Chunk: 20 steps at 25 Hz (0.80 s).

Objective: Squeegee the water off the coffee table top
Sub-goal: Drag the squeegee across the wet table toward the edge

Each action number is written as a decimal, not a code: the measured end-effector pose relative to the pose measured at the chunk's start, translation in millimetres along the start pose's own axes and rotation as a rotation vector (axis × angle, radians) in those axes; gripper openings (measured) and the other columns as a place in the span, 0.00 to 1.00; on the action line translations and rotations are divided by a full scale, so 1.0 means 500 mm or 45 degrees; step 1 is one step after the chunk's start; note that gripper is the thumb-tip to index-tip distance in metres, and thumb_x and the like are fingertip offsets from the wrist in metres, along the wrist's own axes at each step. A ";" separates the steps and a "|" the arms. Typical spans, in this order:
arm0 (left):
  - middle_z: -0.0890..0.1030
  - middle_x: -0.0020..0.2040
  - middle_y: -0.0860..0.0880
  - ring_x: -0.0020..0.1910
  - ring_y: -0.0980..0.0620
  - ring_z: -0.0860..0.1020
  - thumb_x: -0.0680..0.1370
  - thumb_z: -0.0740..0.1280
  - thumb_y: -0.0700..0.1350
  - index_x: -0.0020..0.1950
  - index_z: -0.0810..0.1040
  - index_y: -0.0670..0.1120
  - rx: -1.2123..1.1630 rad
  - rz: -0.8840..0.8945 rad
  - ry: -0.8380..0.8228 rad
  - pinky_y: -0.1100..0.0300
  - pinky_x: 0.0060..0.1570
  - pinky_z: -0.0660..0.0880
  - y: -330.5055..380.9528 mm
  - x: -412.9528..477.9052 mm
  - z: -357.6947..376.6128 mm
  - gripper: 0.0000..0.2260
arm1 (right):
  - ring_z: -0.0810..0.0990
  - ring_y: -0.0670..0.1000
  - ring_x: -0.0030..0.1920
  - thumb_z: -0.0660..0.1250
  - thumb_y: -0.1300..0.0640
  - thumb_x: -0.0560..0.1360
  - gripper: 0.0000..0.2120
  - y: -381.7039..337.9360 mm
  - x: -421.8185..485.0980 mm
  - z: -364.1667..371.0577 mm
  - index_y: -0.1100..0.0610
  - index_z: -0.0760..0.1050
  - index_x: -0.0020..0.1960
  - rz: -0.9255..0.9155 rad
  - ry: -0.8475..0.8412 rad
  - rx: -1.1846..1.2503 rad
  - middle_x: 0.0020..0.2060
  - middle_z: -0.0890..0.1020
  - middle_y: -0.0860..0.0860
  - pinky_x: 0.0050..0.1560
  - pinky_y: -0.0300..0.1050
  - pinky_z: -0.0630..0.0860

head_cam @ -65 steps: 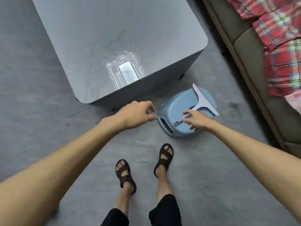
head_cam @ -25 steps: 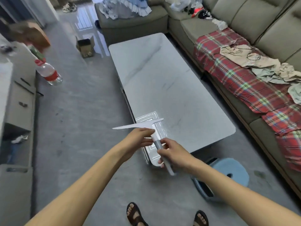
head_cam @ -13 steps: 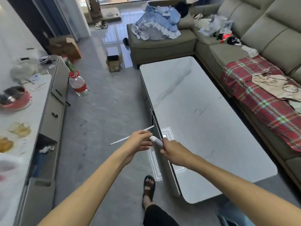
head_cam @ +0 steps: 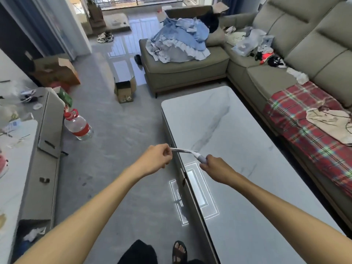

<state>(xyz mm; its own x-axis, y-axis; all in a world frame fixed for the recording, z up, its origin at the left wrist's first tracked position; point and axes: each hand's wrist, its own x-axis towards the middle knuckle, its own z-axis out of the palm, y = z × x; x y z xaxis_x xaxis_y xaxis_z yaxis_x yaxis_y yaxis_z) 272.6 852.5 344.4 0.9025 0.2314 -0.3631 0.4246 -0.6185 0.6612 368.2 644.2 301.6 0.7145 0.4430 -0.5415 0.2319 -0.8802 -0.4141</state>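
A pale squeegee (head_cam: 185,151) hangs in the air over the left edge of the grey marble coffee table (head_cam: 247,168). My right hand (head_cam: 216,169) grips its handle. My left hand (head_cam: 155,160) pinches the left end of its blade, which I see edge-on. The table top stretches away ahead and to my right. A bright reflection of a ceiling light lies on its near left part and on the floor beside it. Water on the top is not plainly visible from here.
A grey sofa (head_cam: 285,54) with a red plaid blanket (head_cam: 308,130) runs along the table's right side and far end. A large water bottle (head_cam: 78,126) and a cardboard box (head_cam: 124,89) stand on the floor at left. A low cabinet (head_cam: 34,149) lines the left wall.
I stood up from the blue stool with the squeegee and walked to the table's left side. Both hands now hold it, and the left hand slid out toward the blade's end.
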 end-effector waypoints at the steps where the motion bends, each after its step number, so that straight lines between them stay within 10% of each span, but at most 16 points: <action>1: 0.83 0.37 0.45 0.36 0.46 0.83 0.73 0.62 0.41 0.41 0.76 0.44 0.048 0.037 -0.023 0.55 0.41 0.79 -0.001 0.046 -0.021 0.04 | 0.74 0.56 0.39 0.56 0.52 0.77 0.11 -0.008 0.034 -0.021 0.59 0.68 0.52 0.064 0.002 0.079 0.45 0.76 0.57 0.33 0.45 0.66; 20: 0.83 0.44 0.46 0.46 0.44 0.81 0.73 0.59 0.44 0.42 0.74 0.47 0.503 0.324 -0.610 0.45 0.51 0.78 0.057 1.008 -0.260 0.05 | 0.70 0.49 0.31 0.56 0.53 0.78 0.08 -0.010 0.677 -0.325 0.55 0.69 0.53 0.662 0.120 0.530 0.37 0.74 0.50 0.29 0.41 0.63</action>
<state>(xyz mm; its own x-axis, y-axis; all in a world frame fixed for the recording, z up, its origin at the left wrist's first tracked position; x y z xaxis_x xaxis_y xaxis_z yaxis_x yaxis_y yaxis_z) 748.8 1049.4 265.6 0.8008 -0.2607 -0.5392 0.0624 -0.8591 0.5080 715.9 770.9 239.4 0.7233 -0.0541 -0.6884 -0.4184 -0.8274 -0.3746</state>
